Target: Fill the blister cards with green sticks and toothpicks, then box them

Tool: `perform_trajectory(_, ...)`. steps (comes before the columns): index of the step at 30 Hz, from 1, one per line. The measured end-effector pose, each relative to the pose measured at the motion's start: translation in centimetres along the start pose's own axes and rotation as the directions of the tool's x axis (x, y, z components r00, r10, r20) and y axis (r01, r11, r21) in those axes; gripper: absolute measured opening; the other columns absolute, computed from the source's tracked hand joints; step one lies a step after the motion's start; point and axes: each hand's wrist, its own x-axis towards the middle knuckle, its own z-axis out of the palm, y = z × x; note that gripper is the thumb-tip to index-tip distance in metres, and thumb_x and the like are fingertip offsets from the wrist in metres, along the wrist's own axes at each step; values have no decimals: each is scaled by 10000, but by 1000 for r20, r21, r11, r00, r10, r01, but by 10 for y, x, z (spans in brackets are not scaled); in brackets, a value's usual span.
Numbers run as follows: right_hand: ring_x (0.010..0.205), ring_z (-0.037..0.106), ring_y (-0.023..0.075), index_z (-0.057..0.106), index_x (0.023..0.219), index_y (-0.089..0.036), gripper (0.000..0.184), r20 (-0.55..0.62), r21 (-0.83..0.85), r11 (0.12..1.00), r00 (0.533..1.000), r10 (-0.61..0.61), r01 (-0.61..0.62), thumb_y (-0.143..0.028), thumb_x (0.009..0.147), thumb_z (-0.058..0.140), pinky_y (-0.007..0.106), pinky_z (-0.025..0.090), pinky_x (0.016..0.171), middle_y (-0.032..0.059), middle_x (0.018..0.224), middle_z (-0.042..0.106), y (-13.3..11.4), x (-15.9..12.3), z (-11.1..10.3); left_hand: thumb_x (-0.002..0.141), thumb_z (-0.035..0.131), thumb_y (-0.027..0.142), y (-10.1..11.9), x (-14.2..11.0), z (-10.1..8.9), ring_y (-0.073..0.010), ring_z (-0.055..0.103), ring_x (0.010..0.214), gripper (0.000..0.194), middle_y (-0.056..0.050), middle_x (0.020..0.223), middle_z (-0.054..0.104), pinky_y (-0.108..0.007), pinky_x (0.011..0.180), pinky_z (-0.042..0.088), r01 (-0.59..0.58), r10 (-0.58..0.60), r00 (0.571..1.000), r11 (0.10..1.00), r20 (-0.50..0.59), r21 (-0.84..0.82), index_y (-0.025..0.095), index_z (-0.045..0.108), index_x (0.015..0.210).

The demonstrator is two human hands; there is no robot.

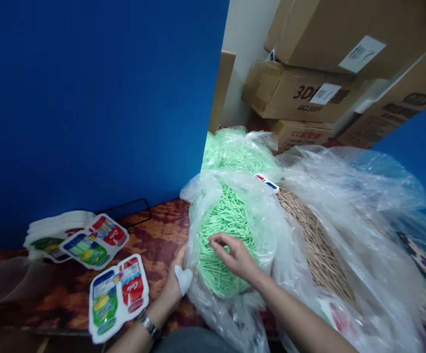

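Observation:
A clear plastic bag [268,215], its mouth spread wide, holds a heap of thin light-green sticks [226,211]. Against the bag's left side is my left hand [174,279], closed on the plastic, its fingertips partly hidden. A white heart-shaped piece [183,280] lies on the back of this hand, and a watch is on the wrist. Over the green sticks hangs my right hand [235,255], fingers curled and thumb close to them; anything pinched there is too small to make out.
Printed white-edged packs [119,294] lie on the table [161,230] at left, beside a stack of white trays [56,223]. Another bag of green sticks [242,147] stands behind, brown sticks [316,245] at right. Blue panel [98,98] borders the left; cardboard boxes [290,90] rise behind.

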Motion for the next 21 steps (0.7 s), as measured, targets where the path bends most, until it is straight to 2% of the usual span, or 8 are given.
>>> perform_trajectory(2,830,635,148,594,1036,-185,212,-10,-196,978,997,74,-75,-248,951,409,244,470,756,41,915,685,5,13,0,723,615,152,1,0,2,-276,495,1247,617,-112,1294,602,-397,1033,414,-2,3,1000,999,24,-36,176,483,1325)
perform_trajectory(5,917,629,191,587,1114,-186,237,59,-473,877,990,124,-82,-263,915,483,279,471,797,81,995,672,11,30,14,722,616,158,-1,-1,2,-279,490,1252,625,-116,1293,603,-409,1030,415,14,-14,1000,998,6,-67,185,476,1331)
perform_trajectory(7,921,621,238,584,1126,-176,278,81,-540,839,987,138,-72,-285,873,547,317,483,757,116,999,657,11,37,28,712,622,168,-5,-2,0,-285,507,1237,627,-121,1285,609,-414,1023,421,38,-41,999,994,-31,-100,184,484,1323)
perform_trajectory(9,907,615,265,621,1033,-162,202,104,-562,826,986,131,-51,-224,853,553,336,484,727,132,949,656,9,40,41,705,629,191,-9,-4,-3,-289,524,1221,616,-122,1276,616,-411,1019,424,41,-52,995,990,-80,-137,184,501,1308)
perform_trajectory(12,895,615,246,650,910,-171,177,143,-558,830,984,106,-8,-120,866,486,327,473,752,108,868,663,7,39,48,700,640,226,-16,-6,-8,-293,542,1202,599,-118,1264,627,-410,1006,436,26,-48,990,986,-134,-166,192,523,1286)
perform_trajectory(17,876,616,160,580,1161,-193,268,109,-414,910,994,24,23,-211,946,420,257,458,789,62,947,661,10,35,12,693,631,191,-19,-5,-10,-289,542,1202,604,-109,1262,630,-413,1006,439,23,-43,993,985,-113,-173,198,524,1288)
perform_trajectory(19,868,616,163,608,1119,-214,254,140,-381,923,990,-11,64,-247,949,423,256,455,770,50,920,658,13,31,-5,696,619,172,-17,-4,-9,-283,532,1215,606,-108,1271,624,-410,1022,425,25,-45,994,982,-103,-185,197,517,1292)
perform_trajectory(21,875,617,179,639,1060,-241,228,192,-458,886,981,18,73,-305,934,461,261,453,742,43,902,653,15,29,-13,699,621,168,-15,-3,-7,-286,524,1223,610,-113,1269,624,-420,1033,413,37,-56,993,981,-100,-188,195,508,1298)
